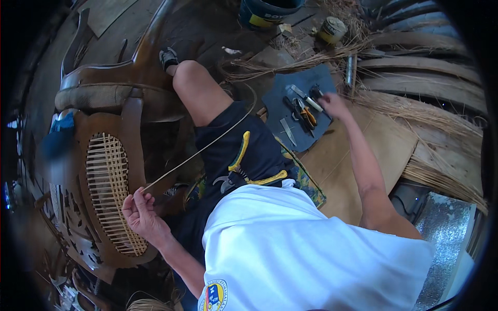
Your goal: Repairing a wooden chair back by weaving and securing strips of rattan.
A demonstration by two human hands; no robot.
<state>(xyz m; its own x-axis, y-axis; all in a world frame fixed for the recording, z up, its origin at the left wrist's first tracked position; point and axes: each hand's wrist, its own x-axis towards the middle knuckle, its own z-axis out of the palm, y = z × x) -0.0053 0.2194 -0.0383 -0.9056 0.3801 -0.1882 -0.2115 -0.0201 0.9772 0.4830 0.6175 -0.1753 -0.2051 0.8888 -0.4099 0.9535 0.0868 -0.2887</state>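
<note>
My left hand [138, 212] pinches a long, thin cane strand [197, 153] that curves up and right over my lap, beside a carved wooden chair panel [129, 145] with partly woven cane [109, 181]. At the upper right, my right hand [334, 106] has curled fingers at a small dark object [315, 92] on a dark mat [277, 101]; what they hold is unclear. The mat also carries a light-handled tool [306, 99], pliers [304, 111] and a thin metal strip [288, 132]. Yellow-handled shears [270, 176] rest on my lap.
A wooden chair frame [111, 75] lies at upper left. A dark bucket [270, 10], tin [331, 32] and loose cane bundles [249, 72] are behind the mat. At right are curved planks [404, 65], a tan board [337, 166] and a silvery sheet [441, 233].
</note>
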